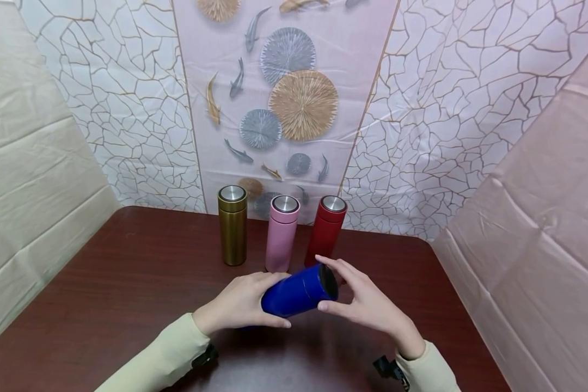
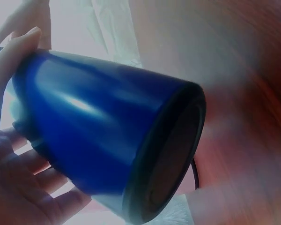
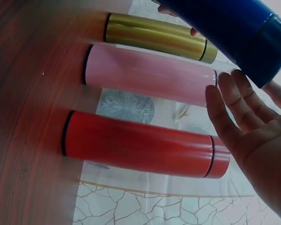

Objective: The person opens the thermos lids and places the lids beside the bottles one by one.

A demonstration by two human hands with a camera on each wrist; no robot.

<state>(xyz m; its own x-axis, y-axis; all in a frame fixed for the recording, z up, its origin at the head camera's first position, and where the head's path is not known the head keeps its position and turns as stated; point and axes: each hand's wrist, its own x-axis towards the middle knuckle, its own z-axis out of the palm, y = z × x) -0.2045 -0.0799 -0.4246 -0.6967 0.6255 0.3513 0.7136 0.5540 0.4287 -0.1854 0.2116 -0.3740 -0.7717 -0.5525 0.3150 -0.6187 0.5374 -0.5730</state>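
Note:
My left hand grips a blue thermos flask round its body, its thumb along the near side. The flask is tilted above the table, lid end up and to the right; its dark-rimmed base faces the left wrist camera. Around the lid end, my right hand is spread with thumb and fingers apart; in the right wrist view its fingers look extended close to the lid. Whether they touch the lid is hard to tell. Behind the hands stand a pink flask and a red flask, both upright.
A gold flask stands upright to the left of the pink one, towards the back of the dark red-brown table. Patterned cloth hangs behind the table, and pale cloth flanks it on both sides.

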